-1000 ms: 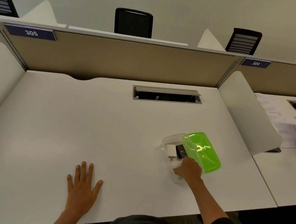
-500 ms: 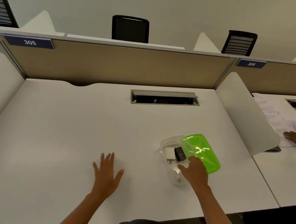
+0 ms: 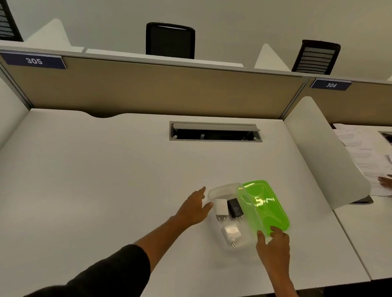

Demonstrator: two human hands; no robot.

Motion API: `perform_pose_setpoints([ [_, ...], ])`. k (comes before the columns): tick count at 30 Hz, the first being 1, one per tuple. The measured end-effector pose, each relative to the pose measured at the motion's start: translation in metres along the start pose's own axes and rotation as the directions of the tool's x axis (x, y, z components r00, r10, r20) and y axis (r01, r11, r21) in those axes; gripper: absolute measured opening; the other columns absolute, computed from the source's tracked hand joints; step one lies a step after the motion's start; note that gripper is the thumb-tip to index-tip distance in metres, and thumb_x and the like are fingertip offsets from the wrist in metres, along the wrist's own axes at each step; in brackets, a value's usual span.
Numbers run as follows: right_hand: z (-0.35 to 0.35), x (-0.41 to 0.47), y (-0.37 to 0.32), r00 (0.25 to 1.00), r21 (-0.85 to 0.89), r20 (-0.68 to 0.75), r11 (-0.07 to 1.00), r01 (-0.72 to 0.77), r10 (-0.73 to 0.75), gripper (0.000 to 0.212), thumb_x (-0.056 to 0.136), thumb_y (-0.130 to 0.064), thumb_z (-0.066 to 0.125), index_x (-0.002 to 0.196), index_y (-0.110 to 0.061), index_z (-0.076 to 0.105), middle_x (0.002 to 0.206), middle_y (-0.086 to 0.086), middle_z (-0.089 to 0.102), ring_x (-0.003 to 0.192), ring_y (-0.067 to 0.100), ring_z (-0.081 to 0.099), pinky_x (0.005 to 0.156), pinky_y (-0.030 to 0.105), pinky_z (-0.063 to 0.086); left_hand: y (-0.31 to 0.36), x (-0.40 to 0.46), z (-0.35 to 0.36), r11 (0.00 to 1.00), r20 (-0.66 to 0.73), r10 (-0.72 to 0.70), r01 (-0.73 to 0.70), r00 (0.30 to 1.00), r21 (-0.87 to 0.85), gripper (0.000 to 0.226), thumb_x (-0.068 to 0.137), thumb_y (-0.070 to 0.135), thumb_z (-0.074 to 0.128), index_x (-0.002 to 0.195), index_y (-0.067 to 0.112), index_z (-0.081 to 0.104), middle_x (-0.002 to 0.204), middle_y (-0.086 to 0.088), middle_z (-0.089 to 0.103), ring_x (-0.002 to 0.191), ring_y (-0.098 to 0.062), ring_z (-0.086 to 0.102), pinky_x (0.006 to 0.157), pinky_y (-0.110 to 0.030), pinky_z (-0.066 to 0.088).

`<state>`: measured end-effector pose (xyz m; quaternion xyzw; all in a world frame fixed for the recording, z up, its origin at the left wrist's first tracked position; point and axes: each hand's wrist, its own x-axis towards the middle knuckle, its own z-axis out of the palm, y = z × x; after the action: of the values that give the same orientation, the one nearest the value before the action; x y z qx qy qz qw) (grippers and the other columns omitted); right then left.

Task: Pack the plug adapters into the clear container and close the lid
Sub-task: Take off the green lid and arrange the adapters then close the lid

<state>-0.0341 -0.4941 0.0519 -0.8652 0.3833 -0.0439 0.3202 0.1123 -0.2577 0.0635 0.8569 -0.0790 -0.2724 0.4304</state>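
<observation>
The clear container (image 3: 222,189) lies on the white desk (image 3: 98,177) with its green lid (image 3: 266,205) leaning against its right side. Inside it are a white plug adapter (image 3: 221,206), a black plug adapter (image 3: 235,208) and another white plug adapter (image 3: 231,233) nearer to me. My left hand (image 3: 195,208) is at the container's left wall, fingers apart, thumb touching the wall. My right hand (image 3: 274,245) rests at the near right corner, its fingertips on the lid's near edge and the container's rim. Neither hand holds anything.
A cable slot (image 3: 215,132) is set into the desk behind the container. A white divider (image 3: 322,155) stands at the right. Beyond it, papers (image 3: 362,161) lie on the neighbouring desk with another person's hand (image 3: 390,182) on them. A tan partition (image 3: 148,89) closes the back.
My left hand has slid across the desk from the left to the container's left wall. My right hand has come out of the container to its near right corner by the lid.
</observation>
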Motion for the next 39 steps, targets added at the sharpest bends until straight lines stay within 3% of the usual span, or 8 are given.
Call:
perform_pose_setpoints([
  [5, 0.001, 0.006, 0.002, 0.991, 0.141, 0.075, 0.983, -0.121, 0.112, 0.038, 0.099, -0.026, 0.069, 0.130, -0.006, 0.065, 0.110, 0.013, 0.069, 0.108, 0.035, 0.065, 0.099, 0.049, 0.054, 0.008, 0.011, 0.007, 1.000, 0.003, -0.003, 0.003, 1.000, 0.020, 0.070, 0.104, 0.026, 0.062, 0.165, 0.013, 0.030, 0.153, -0.017, 0.047, 0.134, -0.033, 0.059, 0.118, -0.044, 0.048],
  [11, 0.007, 0.014, -0.004, 0.991, 0.212, 0.096, 0.971, -0.112, 0.094, 0.029, 0.099, -0.014, 0.066, 0.126, -0.004, 0.068, 0.103, 0.017, 0.068, 0.097, 0.040, 0.071, 0.097, 0.056, 0.058, 0.006, 0.014, 0.007, 0.992, -0.049, -0.066, 0.060, 0.997, -0.110, 0.062, 0.096, 0.017, 0.073, 0.152, 0.012, 0.047, 0.140, -0.015, 0.057, 0.123, -0.031, 0.064, 0.106, -0.039, 0.056],
  [14, 0.010, 0.021, -0.014, 0.994, 0.207, 0.087, 0.975, -0.076, 0.060, 0.026, 0.098, -0.011, 0.066, 0.123, -0.006, 0.071, 0.105, 0.016, 0.068, 0.098, 0.039, 0.069, 0.095, 0.051, 0.058, -0.005, 0.008, 0.002, 0.979, -0.070, -0.106, 0.091, 0.992, -0.184, 0.060, 0.092, 0.020, 0.079, 0.143, 0.017, 0.048, 0.129, -0.007, 0.061, 0.115, -0.025, 0.065, 0.100, -0.036, 0.059],
  [17, 0.016, 0.030, -0.030, 0.997, 0.181, 0.079, 0.983, -0.008, -0.006, 0.024, 0.097, -0.007, 0.065, 0.119, -0.005, 0.074, 0.108, 0.015, 0.068, 0.103, 0.037, 0.067, 0.095, 0.045, 0.056, -0.023, -0.006, -0.008, 0.950, -0.104, -0.139, 0.103, 0.985, -0.295, 0.057, 0.090, 0.026, 0.082, 0.136, 0.023, 0.048, 0.116, 0.001, 0.062, 0.103, -0.017, 0.066, 0.082, -0.021, 0.057],
  [22, 0.036, 0.041, -0.070, 0.987, 0.172, 0.120, 0.981, 0.086, -0.107, 0.022, 0.097, -0.009, 0.066, 0.115, -0.004, 0.077, 0.112, 0.014, 0.070, 0.105, 0.033, 0.066, 0.093, 0.038, 0.053, -0.054, -0.041, -0.027, 0.860, -0.221, -0.245, 0.106, 0.944, -0.499, 0.036, 0.096, 0.030, 0.075, 0.124, 0.025, 0.054, 0.114, -0.004, 0.069, 0.091, -0.016, 0.075, 0.064, -0.016, 0.057],
  [26, 0.056, 0.042, -0.106, 0.961, 0.187, 0.199, 0.970, 0.155, -0.191, 0.024, 0.098, -0.005, 0.065, 0.120, -0.003, 0.075, 0.118, 0.016, 0.069, 0.110, 0.032, 0.067, 0.101, 0.041, 0.053, -0.075, -0.071, -0.037, 0.803, -0.262, -0.335, 0.129, 0.905, -0.582, 0.035, 0.097, 0.030, 0.074, 0.125, 0.023, 0.054, 0.113, -0.003, 0.071, 0.088, -0.018, 0.079, 0.068, -0.020, 0.058],
  [31, 0.077, 0.034, -0.141, 0.923, 0.211, 0.288, 0.957, 0.200, -0.256, 0.027, 0.098, 0.000, 0.063, 0.123, -0.001, 0.073, 0.121, 0.017, 0.069, 0.109, 0.032, 0.069, 0.095, 0.033, 0.051, -0.095, -0.099, -0.042, 0.754, -0.282, -0.413, 0.151, 0.866, -0.640, 0.037, 0.096, 0.029, 0.075, 0.126, 0.019, 0.056, 0.109, -0.007, 0.075, 0.088, -0.021, 0.080, 0.077, -0.029, 0.062],
  [39, 0.094, 0.024, -0.164, 0.877, 0.227, 0.363, 0.943, 0.245, -0.315, 0.027, 0.099, -0.001, 0.062, 0.123, -0.003, 0.074, 0.121, 0.015, 0.070, 0.112, 0.029, 0.068, 0.102, 0.038, 0.054, -0.113, -0.124, -0.044, 0.717, -0.279, -0.483, 0.192, 0.830, -0.670, 0.035, 0.098, 0.028, 0.073, 0.127, 0.017, 0.057, 0.103, -0.002, 0.078, 0.081, -0.016, 0.082, 0.074, -0.026, 0.061],
])
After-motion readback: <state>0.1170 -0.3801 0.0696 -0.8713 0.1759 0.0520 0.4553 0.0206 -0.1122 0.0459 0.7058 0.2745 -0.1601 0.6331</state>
